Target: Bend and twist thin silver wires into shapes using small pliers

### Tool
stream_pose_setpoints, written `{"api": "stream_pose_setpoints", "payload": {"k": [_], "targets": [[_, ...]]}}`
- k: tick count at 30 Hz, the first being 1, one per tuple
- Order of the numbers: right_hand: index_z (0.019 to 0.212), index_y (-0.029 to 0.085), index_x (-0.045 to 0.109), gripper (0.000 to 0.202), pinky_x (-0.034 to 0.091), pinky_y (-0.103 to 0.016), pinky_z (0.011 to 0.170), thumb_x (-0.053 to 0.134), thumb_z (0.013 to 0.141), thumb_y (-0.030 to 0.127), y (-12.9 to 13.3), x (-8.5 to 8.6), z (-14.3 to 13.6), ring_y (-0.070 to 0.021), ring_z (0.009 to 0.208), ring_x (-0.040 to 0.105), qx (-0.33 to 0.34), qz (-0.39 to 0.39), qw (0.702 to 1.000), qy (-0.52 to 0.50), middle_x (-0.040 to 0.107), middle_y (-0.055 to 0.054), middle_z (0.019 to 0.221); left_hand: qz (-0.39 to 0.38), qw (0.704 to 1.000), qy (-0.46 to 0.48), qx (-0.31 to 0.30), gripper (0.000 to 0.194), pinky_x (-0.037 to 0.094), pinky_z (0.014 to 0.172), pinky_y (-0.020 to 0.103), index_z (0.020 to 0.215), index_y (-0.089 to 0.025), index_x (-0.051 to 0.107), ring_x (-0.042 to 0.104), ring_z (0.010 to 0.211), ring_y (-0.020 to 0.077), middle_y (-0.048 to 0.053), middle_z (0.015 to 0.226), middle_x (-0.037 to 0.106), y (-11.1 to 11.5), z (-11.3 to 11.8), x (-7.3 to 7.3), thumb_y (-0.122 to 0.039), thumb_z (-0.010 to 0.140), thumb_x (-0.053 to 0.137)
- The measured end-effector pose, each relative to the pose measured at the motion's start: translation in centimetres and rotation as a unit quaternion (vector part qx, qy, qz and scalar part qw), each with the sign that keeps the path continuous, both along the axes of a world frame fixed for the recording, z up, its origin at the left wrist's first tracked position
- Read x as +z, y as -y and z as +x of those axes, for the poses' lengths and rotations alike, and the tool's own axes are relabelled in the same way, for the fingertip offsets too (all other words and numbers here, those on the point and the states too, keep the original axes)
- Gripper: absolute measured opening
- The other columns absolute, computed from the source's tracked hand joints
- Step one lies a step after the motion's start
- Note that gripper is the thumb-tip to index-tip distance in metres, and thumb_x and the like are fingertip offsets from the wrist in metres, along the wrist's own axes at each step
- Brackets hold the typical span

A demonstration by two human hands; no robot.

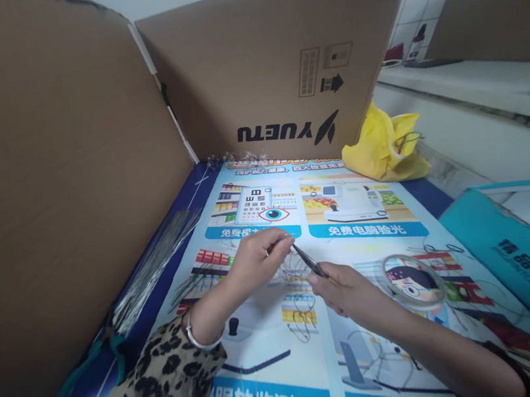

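Observation:
My left hand (262, 255) is closed in a pinch, thumb against forefinger, above the printed poster (319, 323). What those fingertips hold is too small to make out. My right hand (341, 288) grips dark, pointed tweezers (309, 261), whose tip reaches up to the left fingertips. Thin bent wire loops (294, 266) show below and between the hands; whether they hang or lie on the poster I cannot tell. Another looped wire piece (303, 319) lies lower on the poster.
A bundle of straight wires (156, 268) lies left, beside teal-handled pliers (80, 378). Rightward are a tape roll (441, 295), a yellow bag (381, 148) and a teal box (517, 254). Cardboard panels (269, 65) stand at the back and left. Small wire pieces (249, 156) lie along the back.

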State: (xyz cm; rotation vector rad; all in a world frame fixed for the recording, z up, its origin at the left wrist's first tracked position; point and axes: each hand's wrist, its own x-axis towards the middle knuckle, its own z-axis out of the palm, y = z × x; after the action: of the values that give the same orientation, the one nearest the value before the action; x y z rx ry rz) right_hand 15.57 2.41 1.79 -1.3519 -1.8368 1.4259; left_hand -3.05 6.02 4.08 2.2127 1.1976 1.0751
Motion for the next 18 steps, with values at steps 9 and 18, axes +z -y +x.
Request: {"api": "stream_pose_setpoints", "payload": {"k": [9, 18], "targets": [[0.069, 0.020, 0.041, 0.036, 0.030, -0.025, 0.055, 0.037, 0.085, 0.052, -0.2, -0.4, 0.1, -0.0120, 0.062, 0.038, -0.012, 0.065, 0.994, 0.082, 0.043, 0.002, 0.065, -0.111, 0.992, -0.048, -0.043, 0.022, 0.044, 0.064, 0.021, 0.076, -0.015, 0.063, 0.059, 0.069, 0.0108, 0.000, 0.072, 0.066, -0.2, -0.4, 1.0, -0.021, 0.085, 0.044], [0.067, 0.020, 0.038, 0.035, 0.027, -0.023, 0.049, 0.040, 0.084, 0.051, -0.4, -0.5, 0.4, -0.0095, 0.056, 0.035, 0.007, 0.061, 0.997, 0.050, 0.039, 0.003, 0.060, -0.090, 0.994, -0.053, -0.039, 0.020, 0.042, 0.059, 0.019, 0.075, -0.015, 0.060, 0.057, 0.063, 0.0089, 0.000, 0.069, 0.064, 0.0, -0.3, 1.2, -0.020, 0.085, 0.044]]}}
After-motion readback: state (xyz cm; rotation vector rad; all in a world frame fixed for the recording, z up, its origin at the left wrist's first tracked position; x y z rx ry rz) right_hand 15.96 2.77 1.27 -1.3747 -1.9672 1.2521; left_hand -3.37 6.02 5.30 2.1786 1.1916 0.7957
